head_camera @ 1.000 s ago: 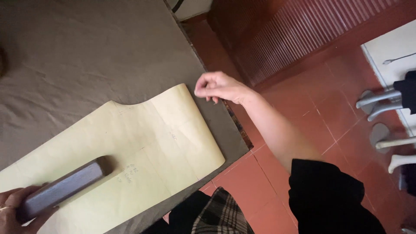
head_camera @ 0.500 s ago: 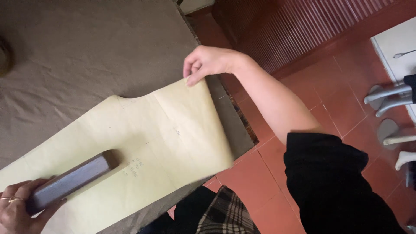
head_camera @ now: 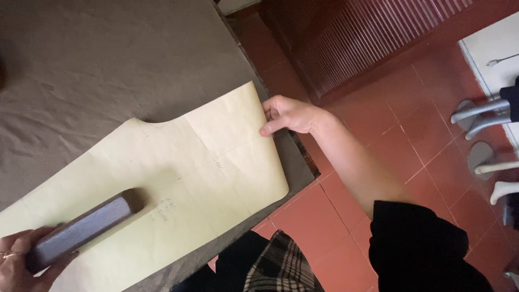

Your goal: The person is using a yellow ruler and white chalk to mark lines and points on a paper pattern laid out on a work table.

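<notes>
The brown cloth (head_camera: 108, 59) covered the table. On it near you lay the paper pattern (head_camera: 178, 189). Your left hand (head_camera: 16, 265) gripped a weight bar (head_camera: 81, 230) pressing it flat; your right hand (head_camera: 289, 114), fingers curled, pinched its right edge. Hold both steady while smoothing.

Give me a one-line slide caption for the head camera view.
Right hand pinches pale yellow paper pattern on brown cloth; left hand grips grey block.
</notes>
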